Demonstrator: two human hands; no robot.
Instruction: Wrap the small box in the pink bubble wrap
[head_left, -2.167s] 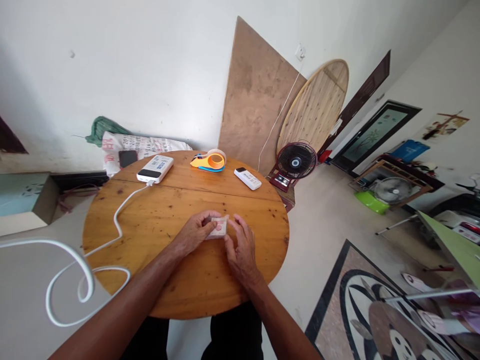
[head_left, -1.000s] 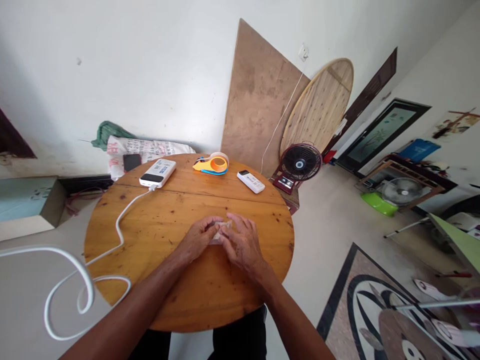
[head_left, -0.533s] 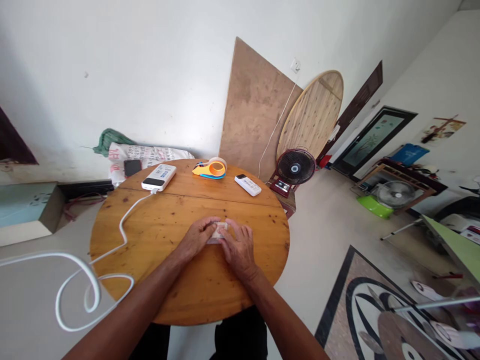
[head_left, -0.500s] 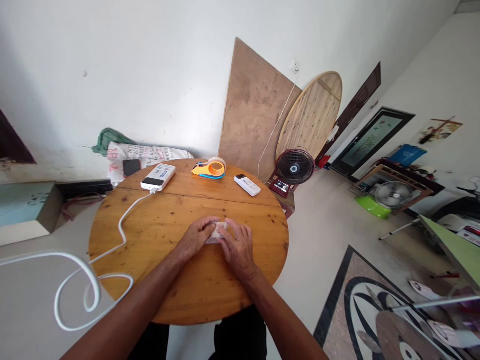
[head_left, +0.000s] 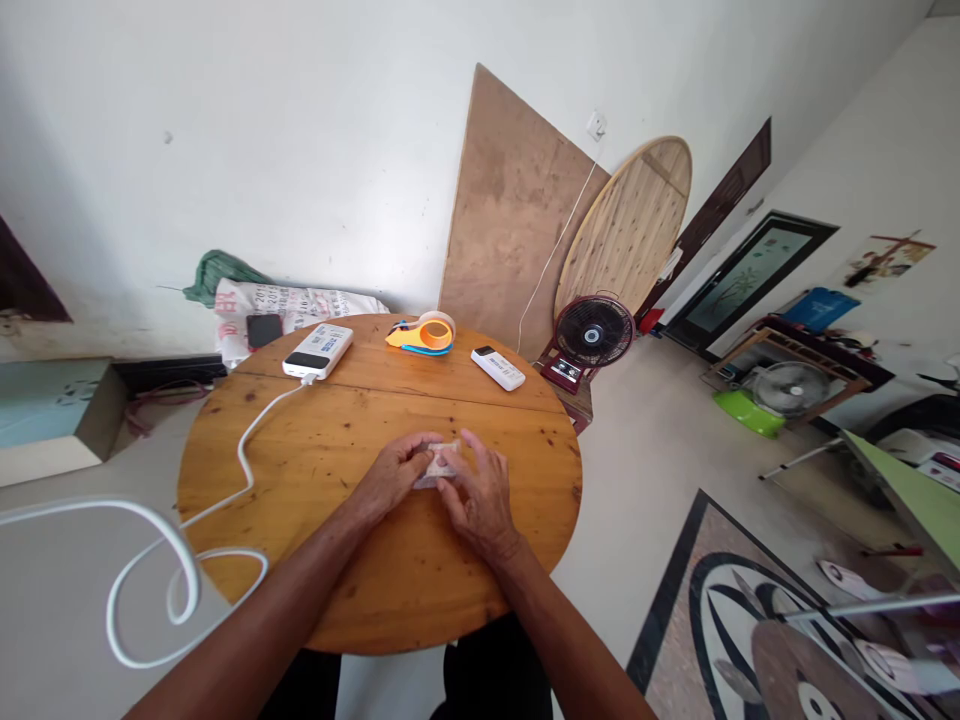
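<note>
A small pale packet (head_left: 439, 461) lies flat near the middle of the round wooden table (head_left: 330, 480). My left hand (head_left: 394, 476) presses on its left side with the fingertips on top. My right hand (head_left: 480, 495) covers its right side, fingers bent over the edge. Both hands hold the packet between them, and most of it is hidden under the fingers.
At the table's far edge lie a white power bank (head_left: 317, 350) with a white cable (head_left: 244, 455) trailing off to the left, an orange tape dispenser (head_left: 422, 334) and a white remote (head_left: 499, 368). A floor fan (head_left: 595, 332) and leaning wooden boards (head_left: 517, 210) stand behind.
My right hand has moved left over the packet, covering more of it than 2.2 s ago. The left hand stays on the packet. The view has shifted slightly.
</note>
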